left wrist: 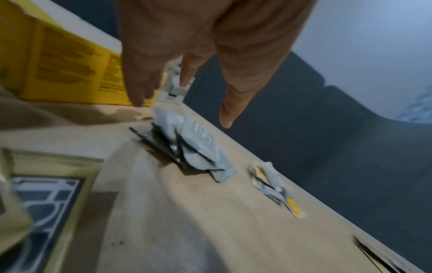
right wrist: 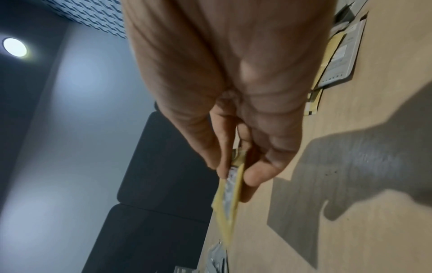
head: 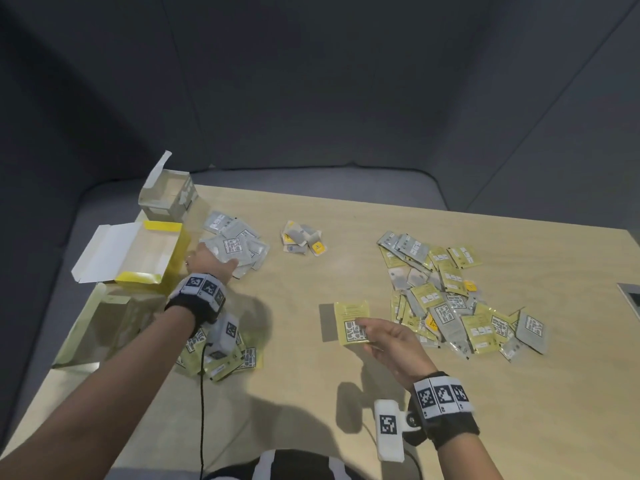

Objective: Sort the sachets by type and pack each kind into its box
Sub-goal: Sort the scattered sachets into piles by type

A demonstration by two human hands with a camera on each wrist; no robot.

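Observation:
My right hand (head: 363,336) hovers above mid-table and pinches a yellow-green sachet (head: 350,320) between thumb and fingers; the right wrist view shows that sachet (right wrist: 230,201) edge-on. My left hand (head: 211,259) reaches with straight fingers (left wrist: 140,92) over the pile of grey sachets (head: 239,242) beside the open yellow box (head: 152,271), holding nothing. An open grey box (head: 166,199) stands behind it. A pale green box (head: 110,320) lies at the left edge. Yellow-green sachets (head: 235,363) lie under my left wrist. A mixed heap (head: 457,299) covers the right.
A small pile of white and yellow sachets (head: 303,237) lies at the table's back middle. The wooden table (head: 294,393) is bare between the piles. A dark grey sofa (head: 311,98) wraps round the far and left sides. A wrist cable (head: 202,393) hangs below my left arm.

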